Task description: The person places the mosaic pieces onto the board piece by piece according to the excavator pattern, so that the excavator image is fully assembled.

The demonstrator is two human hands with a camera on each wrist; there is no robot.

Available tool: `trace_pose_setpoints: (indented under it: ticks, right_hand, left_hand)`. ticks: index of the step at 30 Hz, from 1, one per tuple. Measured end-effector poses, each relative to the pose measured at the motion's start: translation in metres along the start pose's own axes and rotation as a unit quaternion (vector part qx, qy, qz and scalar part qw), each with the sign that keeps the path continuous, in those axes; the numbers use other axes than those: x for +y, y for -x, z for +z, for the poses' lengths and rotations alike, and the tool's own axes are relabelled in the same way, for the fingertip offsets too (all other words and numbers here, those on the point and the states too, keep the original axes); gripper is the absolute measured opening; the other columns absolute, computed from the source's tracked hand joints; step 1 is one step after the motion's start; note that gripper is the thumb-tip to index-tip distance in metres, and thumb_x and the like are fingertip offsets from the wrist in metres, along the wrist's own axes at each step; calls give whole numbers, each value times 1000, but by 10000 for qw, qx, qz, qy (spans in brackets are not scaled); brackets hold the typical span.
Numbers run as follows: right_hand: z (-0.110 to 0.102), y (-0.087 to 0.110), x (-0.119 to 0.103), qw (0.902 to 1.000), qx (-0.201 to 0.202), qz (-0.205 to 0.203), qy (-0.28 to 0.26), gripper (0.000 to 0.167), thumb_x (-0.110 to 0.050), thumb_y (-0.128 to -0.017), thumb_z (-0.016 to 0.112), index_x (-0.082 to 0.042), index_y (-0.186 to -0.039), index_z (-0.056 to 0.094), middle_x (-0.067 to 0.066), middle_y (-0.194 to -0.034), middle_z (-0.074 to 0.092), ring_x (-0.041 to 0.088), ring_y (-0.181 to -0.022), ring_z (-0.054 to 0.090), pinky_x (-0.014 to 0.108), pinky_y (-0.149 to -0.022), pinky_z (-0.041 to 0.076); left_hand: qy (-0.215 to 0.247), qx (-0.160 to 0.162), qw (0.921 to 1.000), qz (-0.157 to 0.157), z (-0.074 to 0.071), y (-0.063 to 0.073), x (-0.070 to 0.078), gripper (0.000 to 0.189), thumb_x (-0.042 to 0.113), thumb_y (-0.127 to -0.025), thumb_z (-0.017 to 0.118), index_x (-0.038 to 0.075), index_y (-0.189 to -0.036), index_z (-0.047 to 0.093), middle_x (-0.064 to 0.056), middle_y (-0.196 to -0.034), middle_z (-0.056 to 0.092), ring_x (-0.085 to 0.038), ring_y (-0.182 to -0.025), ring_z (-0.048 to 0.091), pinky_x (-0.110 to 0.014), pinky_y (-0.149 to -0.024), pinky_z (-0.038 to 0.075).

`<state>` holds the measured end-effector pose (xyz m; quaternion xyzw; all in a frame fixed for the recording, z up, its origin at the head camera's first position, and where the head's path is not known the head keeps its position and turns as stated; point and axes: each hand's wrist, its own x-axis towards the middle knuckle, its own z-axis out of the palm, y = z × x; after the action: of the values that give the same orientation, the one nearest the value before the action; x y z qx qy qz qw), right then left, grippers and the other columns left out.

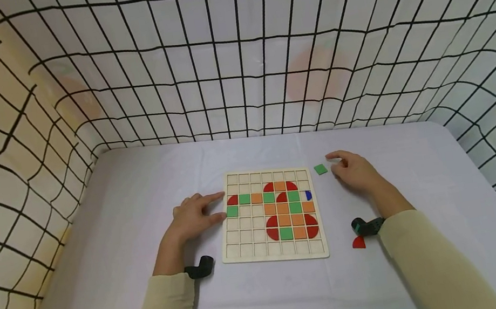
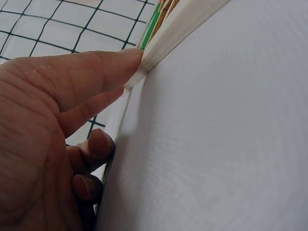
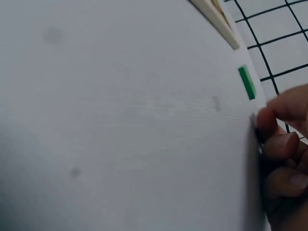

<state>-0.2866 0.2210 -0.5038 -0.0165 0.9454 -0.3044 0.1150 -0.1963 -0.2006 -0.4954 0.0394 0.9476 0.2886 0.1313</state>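
A pale wooden grid board lies flat on the table, partly filled with green and orange squares and red rounded pieces. A small blue piece sits by its right edge. My left hand is at the board's left side, index finger and thumb extended to its edge; the thumb meets the rim in the left wrist view. Right of the board, a loose green square tile lies on the cloth. Just beyond it, my right hand bends its fingers loosely with nothing held; the tile is close by in the right wrist view.
A red quarter-round piece lies on the white cloth beside the right wrist's camera. Another camera is strapped to the left wrist. Black wire mesh over pale fabric stands around the back and sides.
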Motion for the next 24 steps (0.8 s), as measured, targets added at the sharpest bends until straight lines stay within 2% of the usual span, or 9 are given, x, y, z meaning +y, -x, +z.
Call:
trace_pose_setpoints:
  ticks: [5,9,17,24]
  right_hand:
    - [-4,-2,2,9991,-364,-146,-137,49,-30,-100,62,-17,-146,55,6,-90,52,22,-84,49,35,-73,38]
    - [-4,-1,1,9984,-511,-225,-74,49,-31,-99,66,-17,-145,57,6,-92,53,23,-87,49,35,-74,38]
    - [1,-1,3,9988,-350,-329,-72,38,-30,-97,69,-12,-131,64,5,-89,57,21,-81,50,34,-72,39]
    - [4,2,4,9993,-225,-286,71,38,-33,-97,69,-12,-129,64,6,-89,56,21,-81,50,33,-71,39]
  left_hand:
    - [-6,15,10000,-62,1,1,1,61,41,-89,75,30,-146,58,-2,-92,55,-21,-87,46,-42,-82,28]
    - [-12,47,9999,-97,1,2,1,61,40,-89,75,29,-146,59,-3,-91,55,-21,-86,46,-42,-82,28]
    - [17,53,10000,-48,-1,3,2,60,39,-89,75,28,-146,59,-3,-90,55,-21,-86,46,-43,-82,28]
    - [37,48,10000,-35,-1,3,4,60,40,-89,75,29,-146,59,-2,-90,54,-22,-86,46,-42,-81,27]
